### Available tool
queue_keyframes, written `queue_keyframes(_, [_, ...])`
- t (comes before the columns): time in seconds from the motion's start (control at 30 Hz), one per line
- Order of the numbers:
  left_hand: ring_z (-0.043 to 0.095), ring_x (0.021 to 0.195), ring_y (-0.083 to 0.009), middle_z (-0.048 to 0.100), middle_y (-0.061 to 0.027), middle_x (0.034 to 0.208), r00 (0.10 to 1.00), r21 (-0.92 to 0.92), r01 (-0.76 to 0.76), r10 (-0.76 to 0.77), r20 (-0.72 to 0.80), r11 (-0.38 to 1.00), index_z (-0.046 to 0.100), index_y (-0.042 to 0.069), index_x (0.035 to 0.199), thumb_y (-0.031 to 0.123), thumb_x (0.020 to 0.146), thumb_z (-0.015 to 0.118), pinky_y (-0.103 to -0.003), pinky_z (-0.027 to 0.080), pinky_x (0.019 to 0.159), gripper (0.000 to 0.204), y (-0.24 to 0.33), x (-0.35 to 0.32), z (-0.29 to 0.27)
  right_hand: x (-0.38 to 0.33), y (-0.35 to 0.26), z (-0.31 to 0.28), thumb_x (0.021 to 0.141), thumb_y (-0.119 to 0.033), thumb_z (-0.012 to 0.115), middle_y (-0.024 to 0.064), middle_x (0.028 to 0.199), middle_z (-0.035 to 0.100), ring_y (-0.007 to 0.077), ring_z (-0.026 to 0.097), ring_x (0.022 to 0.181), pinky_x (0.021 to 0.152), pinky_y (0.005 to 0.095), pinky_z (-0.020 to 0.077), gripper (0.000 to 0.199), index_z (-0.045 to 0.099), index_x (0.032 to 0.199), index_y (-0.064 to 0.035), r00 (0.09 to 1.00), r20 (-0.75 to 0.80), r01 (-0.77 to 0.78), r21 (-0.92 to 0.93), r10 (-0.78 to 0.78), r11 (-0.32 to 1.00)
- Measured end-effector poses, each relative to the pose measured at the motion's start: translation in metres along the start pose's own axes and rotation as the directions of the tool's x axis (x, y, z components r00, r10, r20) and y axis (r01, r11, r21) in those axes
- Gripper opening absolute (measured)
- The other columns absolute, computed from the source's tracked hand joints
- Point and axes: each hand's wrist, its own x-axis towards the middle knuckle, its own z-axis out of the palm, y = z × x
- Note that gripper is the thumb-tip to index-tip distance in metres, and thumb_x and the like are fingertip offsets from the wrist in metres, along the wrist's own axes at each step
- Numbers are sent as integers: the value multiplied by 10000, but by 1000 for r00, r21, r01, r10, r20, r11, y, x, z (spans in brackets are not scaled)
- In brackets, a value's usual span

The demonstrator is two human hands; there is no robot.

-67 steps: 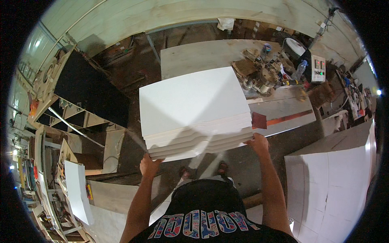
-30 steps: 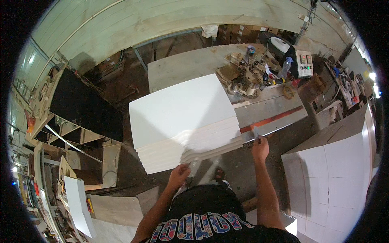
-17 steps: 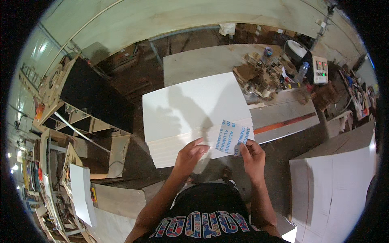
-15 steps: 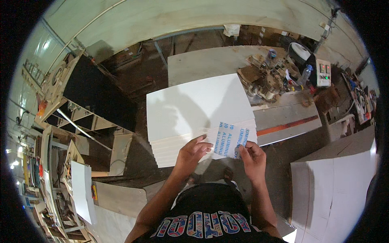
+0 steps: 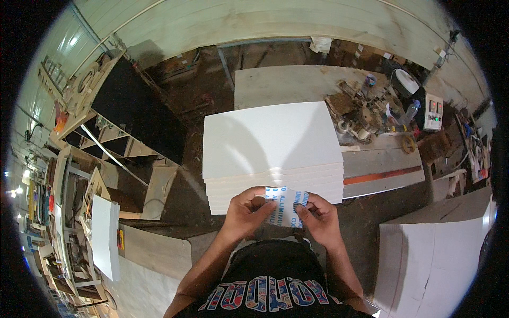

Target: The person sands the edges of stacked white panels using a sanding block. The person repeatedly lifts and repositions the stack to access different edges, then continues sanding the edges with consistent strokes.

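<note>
Between my two hands, close to my body, is a small piece of sandpaper [image 5: 285, 208], its pale backing printed with blue lettering. It is bent or folded, so its gritty face is hidden. My left hand [image 5: 246, 214] pinches its left side between thumb and fingers. At its right side, my right hand [image 5: 319, 220] grips it the same way. Just beyond the hands lies a stack of white panels [image 5: 270, 140], their near edges stepped like stairs. Shadows of my head and arms fall across the top panel.
Behind the stack stands a grey worktable [image 5: 281, 82], with a dusty machine [image 5: 366, 119] and a control box [image 5: 433, 112] at its right. A large white box-like block [image 5: 429, 259] is at my right. Black-faced wooden cabinetry [image 5: 135, 106] stands left, with a white panel [image 5: 105, 238] nearer.
The sandpaper has come off the stack's near edge toward my body and is now bent smaller. My left hand, earlier with fingers apart beside it, has closed on it; the view shifted slightly.
</note>
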Motion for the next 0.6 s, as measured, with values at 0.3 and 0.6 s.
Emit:
queue_keyframes(0.3, [813, 1187, -170, 872, -117, 1258, 963, -70, -267, 269, 11, 961, 854, 20, 1273, -186, 1080, 658, -334, 652, 1024, 344, -3, -11, -14, 2, -29, 5, 1097, 151, 681, 120, 1230, 861, 193, 806, 1129, 1004, 345, 647, 290, 863, 1280, 19, 978, 82, 192, -20, -190, 981])
queue_keyframes(0.6, [790, 1251, -193, 878, -125, 1298, 979, -198, -156, 178, 101, 968, 869, 0, 1298, -81, 1148, 548, -384, 613, 1125, 364, 8, -21, -20, -2, -21, -2, 1165, -39, 674, 126, 1228, 839, 204, 768, 1131, 1016, 357, 590, 207, 856, 1252, 9, 980, 61, 184, 116, -192, 976])
